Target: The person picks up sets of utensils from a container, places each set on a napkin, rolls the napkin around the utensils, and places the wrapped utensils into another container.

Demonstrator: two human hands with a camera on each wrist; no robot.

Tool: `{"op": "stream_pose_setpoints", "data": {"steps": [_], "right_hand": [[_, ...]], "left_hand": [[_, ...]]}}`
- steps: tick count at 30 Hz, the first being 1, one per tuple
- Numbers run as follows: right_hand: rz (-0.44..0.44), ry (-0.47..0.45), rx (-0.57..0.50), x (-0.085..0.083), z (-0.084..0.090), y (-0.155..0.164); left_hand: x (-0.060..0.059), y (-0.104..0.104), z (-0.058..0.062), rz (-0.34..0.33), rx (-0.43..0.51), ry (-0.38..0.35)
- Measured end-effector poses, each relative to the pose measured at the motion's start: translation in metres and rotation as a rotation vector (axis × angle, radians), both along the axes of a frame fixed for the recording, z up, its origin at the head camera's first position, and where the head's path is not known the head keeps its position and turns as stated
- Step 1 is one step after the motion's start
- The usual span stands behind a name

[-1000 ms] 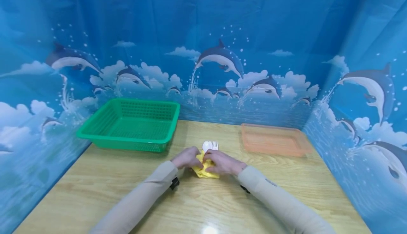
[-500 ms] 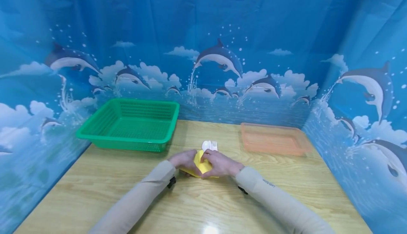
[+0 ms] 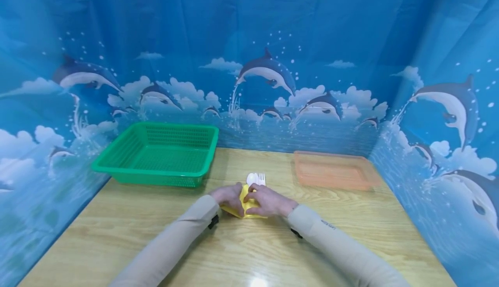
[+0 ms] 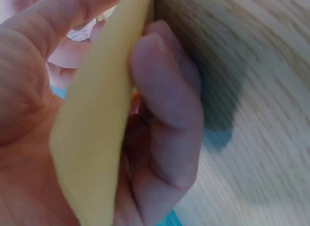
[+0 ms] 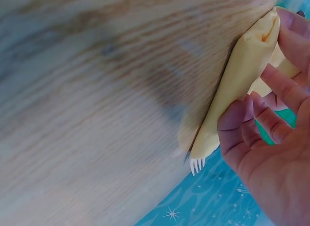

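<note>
Head view showed a yellow napkin (image 3: 244,203) at the middle of the tabletop (image 3: 117,235), wrapped around a white spoon (image 3: 251,178) and fork (image 3: 262,178) whose tips stuck out at its far end. Both hands pinched it with curled fingers, the left hand (image 3: 230,197) and right hand (image 3: 269,201) side by side. A green basket (image 3: 156,155) stood far left, an orange tray (image 3: 335,171) far right.
</note>
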State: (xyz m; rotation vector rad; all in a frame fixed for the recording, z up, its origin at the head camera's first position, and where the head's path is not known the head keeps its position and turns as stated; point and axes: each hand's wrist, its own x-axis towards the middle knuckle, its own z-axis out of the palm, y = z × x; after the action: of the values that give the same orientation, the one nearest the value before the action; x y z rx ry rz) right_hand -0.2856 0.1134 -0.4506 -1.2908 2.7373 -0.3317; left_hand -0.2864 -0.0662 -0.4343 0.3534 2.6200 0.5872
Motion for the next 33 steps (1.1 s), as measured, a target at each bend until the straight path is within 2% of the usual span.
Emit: {"op": "stream_pose_setpoints", "data": {"steps": [2,10,14,18,26,33], "right_hand": [[0.005,0.006,-0.004,-0.0008,-0.0011,0.0013],[0.083,0.041,-0.024,-0.0015,-0.0036,0.0022],[0.056,0.008,0.0,0.0001,0.0,0.0005],[0.029,-0.021,0.017,0.0011,0.0026,-0.0007],[0.026,-0.039,0.021,-0.0003,0.0021,-0.0018],[0.017,-0.04,0.031,-0.0007,0.0005,-0.002]], "left_hand": [[0.0001,0.0013,0.0004,0.001,-0.01,-0.003],[-0.0001,-0.0027,-0.0015,0.032,0.071,-0.047],[0.0009,-0.0026,0.0001,0.045,0.109,-0.084],[0.0023,-0.0025,0.002,0.087,0.158,-0.135],[0.0037,-0.0026,0.0026,0.12,0.183,-0.161],[0.0026,-0.0014,-0.0003,0.126,0.173,-0.136]]}}
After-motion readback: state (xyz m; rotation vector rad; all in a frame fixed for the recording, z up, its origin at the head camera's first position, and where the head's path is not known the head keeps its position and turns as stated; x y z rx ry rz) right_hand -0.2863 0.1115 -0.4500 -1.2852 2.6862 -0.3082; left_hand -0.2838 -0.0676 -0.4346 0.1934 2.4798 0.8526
